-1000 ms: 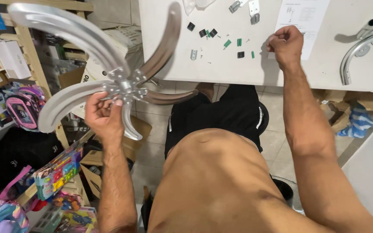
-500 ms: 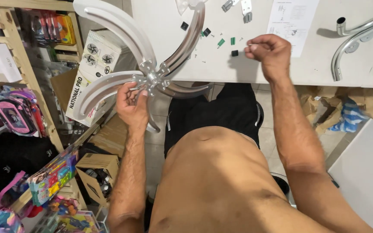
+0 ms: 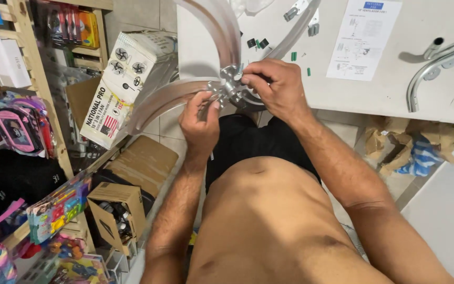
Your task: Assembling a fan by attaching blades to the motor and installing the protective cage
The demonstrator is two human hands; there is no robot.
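While both hands grip hub [image 3: 230,87], fan blades [image 3: 214,26] fan up-left, hub facing camera.

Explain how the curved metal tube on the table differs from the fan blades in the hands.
The metal tube is round, thin and lies on the white table untouched; the fan blades are flat, wide and held up at their hub by the left hand and right hand. Both are curved, silvery metal.
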